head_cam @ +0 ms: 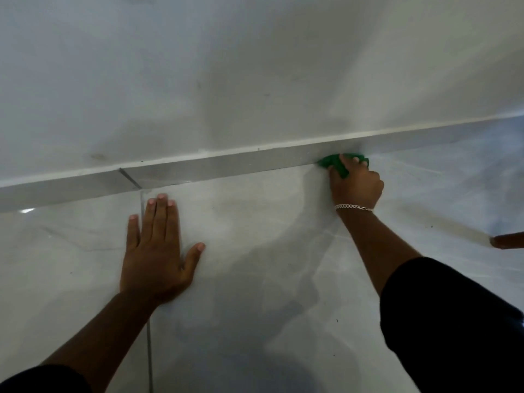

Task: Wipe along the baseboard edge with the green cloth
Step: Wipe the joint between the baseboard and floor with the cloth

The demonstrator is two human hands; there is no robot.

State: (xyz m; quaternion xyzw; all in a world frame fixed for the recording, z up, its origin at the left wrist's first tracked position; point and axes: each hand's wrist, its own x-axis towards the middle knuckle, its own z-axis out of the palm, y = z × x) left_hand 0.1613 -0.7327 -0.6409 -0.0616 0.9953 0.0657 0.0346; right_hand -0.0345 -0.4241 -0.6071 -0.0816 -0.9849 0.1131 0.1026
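A grey baseboard (215,165) runs across the view at the foot of a white wall, rising toward the right. My right hand (355,185), with a silver bracelet at the wrist, grips a bunched green cloth (333,163) and presses it against the baseboard's lower edge where it meets the floor. Fingers cover most of the cloth. My left hand (157,248) lies flat on the glossy tiled floor (255,251), palm down with fingers spread, a little in front of the baseboard and well left of the cloth.
A tile joint (146,336) runs from the baseboard toward me, beside my left hand. A brown wooden tip, perhaps a furniture leg (507,241), enters at the right edge on the floor. The white wall (255,66) fills the upper half.
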